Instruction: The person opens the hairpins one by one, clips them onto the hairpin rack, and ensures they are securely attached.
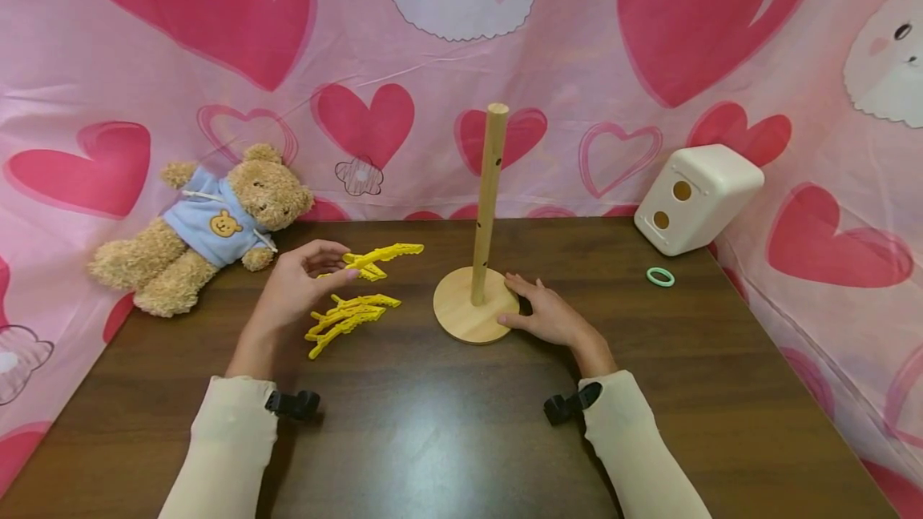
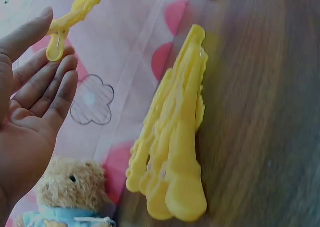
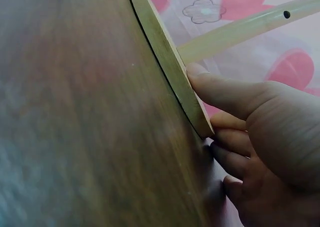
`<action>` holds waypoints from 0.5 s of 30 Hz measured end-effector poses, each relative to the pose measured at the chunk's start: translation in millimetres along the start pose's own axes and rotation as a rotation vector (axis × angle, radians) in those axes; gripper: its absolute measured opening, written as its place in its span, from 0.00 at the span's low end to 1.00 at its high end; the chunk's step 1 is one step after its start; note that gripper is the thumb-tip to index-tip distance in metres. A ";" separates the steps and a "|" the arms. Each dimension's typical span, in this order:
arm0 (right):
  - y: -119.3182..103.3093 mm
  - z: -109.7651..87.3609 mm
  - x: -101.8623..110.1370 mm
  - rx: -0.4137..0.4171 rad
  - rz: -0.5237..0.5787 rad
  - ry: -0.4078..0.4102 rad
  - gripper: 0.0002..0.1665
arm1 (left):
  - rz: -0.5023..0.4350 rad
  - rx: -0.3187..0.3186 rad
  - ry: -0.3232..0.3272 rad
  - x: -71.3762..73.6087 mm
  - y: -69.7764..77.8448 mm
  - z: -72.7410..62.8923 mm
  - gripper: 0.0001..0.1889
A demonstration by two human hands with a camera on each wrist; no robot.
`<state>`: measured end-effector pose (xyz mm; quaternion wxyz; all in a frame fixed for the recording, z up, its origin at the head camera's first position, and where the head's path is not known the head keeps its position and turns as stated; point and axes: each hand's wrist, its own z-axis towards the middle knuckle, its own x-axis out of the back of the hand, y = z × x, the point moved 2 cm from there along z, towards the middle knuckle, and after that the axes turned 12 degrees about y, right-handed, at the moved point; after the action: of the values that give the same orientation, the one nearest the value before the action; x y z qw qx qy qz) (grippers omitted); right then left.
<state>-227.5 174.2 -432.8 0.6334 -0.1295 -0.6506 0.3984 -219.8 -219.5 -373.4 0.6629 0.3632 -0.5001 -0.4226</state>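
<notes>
My left hand point(image 1: 306, 279) pinches a yellow alligator hair clip point(image 1: 392, 251) between thumb and fingers, raised over the table. In the left wrist view, the clip's rounded tail point(image 2: 55, 51) shows beside the spread lower fingers. Just below that hand, several more yellow hair clips point(image 1: 349, 315) lie bunched together on the tabletop. To their right a wooden stand stands upright, with a round base point(image 1: 454, 307) and a pole point(image 1: 488, 199) that has small dark holes. My right hand point(image 1: 551, 315) holds the base's right rim, its thumb on the upper edge and fingers against the side.
A teddy bear point(image 1: 216, 219) in a blue hoodie leans at the back left. At the back right are a white box point(image 1: 703, 199) with two round holes and a mint-green ring point(image 1: 659, 277). Pink heart-printed cloth point(image 1: 562, 70) hangs behind the brown table point(image 1: 433, 439).
</notes>
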 end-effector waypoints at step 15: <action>4.1 -1.1 2.2 -0.006 0.016 -0.008 0.48 | 0.214 -0.078 0.021 -14.3 12.6 -1.8 0.18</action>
<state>-228.2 178.7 -434.1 0.6272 -0.1351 -0.6532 0.4021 -217.7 -201.3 -367.6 0.7231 0.2861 -0.5123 -0.3644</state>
